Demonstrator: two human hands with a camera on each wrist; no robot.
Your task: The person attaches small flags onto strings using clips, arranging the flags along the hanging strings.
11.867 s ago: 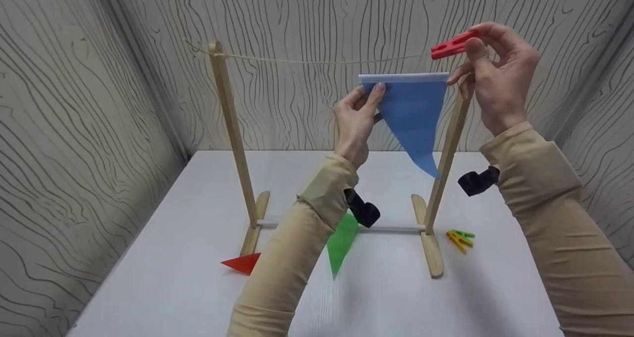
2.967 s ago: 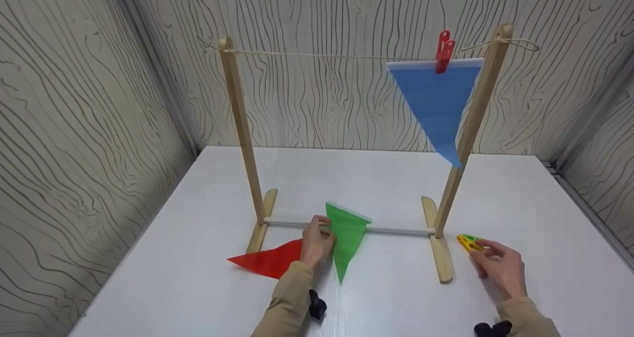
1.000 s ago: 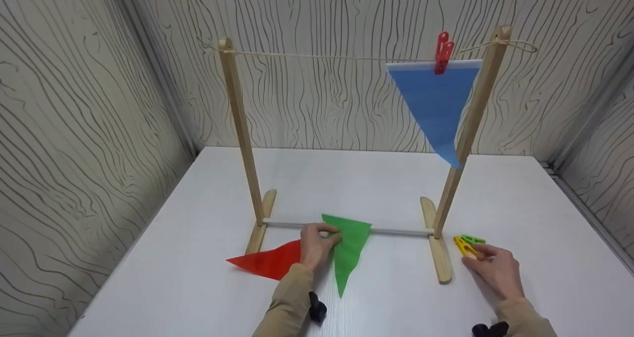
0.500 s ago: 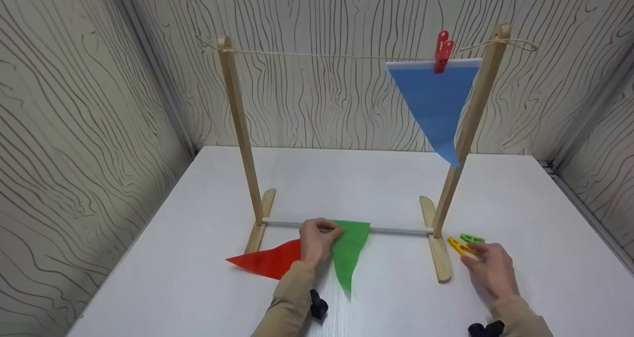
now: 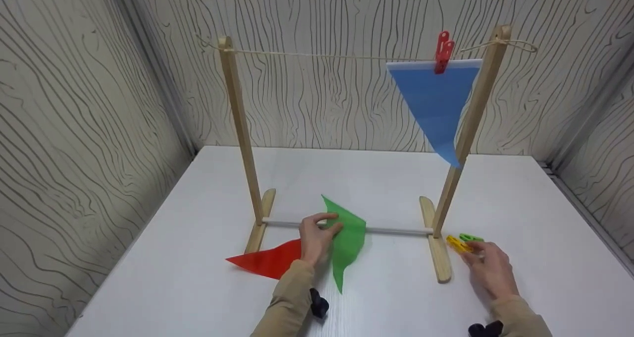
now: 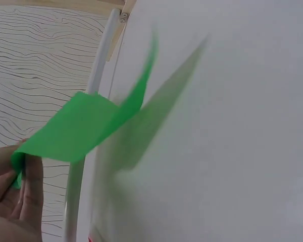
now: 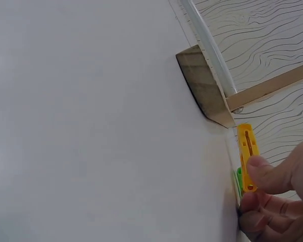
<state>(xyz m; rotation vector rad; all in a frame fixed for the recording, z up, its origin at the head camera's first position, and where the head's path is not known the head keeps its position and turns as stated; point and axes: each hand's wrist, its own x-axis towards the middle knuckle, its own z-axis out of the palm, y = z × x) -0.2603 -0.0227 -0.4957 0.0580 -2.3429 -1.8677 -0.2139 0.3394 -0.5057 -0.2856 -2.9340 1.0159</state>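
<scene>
My left hand (image 5: 317, 238) pinches a green paper pennant (image 5: 349, 233) near its left edge. In the left wrist view the pennant (image 6: 70, 128) bends, its tip raised above the table with a shadow below. My right hand (image 5: 493, 267) holds a yellow clothespin (image 5: 458, 244) between thumb and fingers; in the right wrist view this clothespin (image 7: 247, 151) points away from the hand. A green clothespin (image 5: 471, 238) lies on the table just behind it. Under my left wrist, a red pennant (image 5: 270, 261) lies partly hidden.
A wooden stand with a left post (image 5: 241, 134) and right post (image 5: 473, 124) carries a string (image 5: 307, 55). A red clothespin (image 5: 443, 54) fixes a blue pennant (image 5: 436, 101) near the right post. A white rod (image 5: 401, 230) joins the feet low across the white table (image 5: 198, 297).
Earlier, both hands brought the blue pennant and red clothespin to the string, where they now hang. Lately the green pennant's top edge has tilted up, and the yellow clothespin has turned and shifted slightly left.
</scene>
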